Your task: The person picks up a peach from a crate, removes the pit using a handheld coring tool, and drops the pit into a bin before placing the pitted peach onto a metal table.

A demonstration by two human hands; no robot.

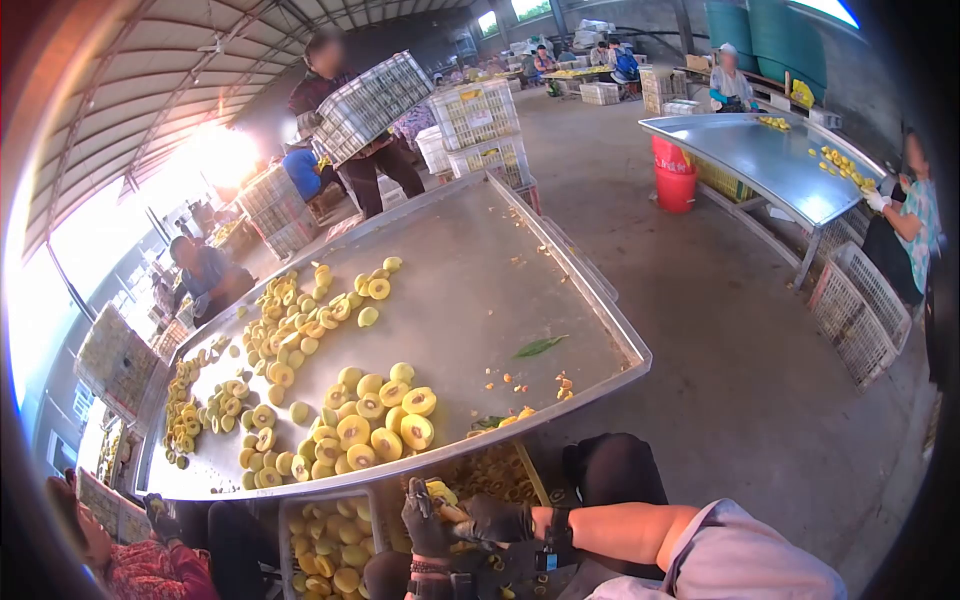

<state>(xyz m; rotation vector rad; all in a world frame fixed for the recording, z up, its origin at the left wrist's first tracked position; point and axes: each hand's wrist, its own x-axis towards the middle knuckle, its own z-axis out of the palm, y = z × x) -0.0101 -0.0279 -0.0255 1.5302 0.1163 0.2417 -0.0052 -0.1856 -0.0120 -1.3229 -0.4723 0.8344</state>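
My left hand (427,522), in a dark glove with a bracelet at the wrist, is closed around a yellow stone fruit (441,491). My right hand (497,520), also gloved, is closed against it from the right; what its fingers grip is too small to make out. Both hands are low, just in front of the metal table (460,270). Beneath them, a yellow crate (532,475) holds brownish pieces. Left of my hands stands a crate of whole yellow fruit (345,545). Cut fruit halves (355,430) with brown hollows lie on the table.
A raised rim (600,385) edges the table; a green leaf (541,346) and scraps lie on it. One person (345,120) carries a white crate (375,105) behind. A red bucket (673,178) stands by another metal table (770,160). A neighbour (150,560) sits at lower left.
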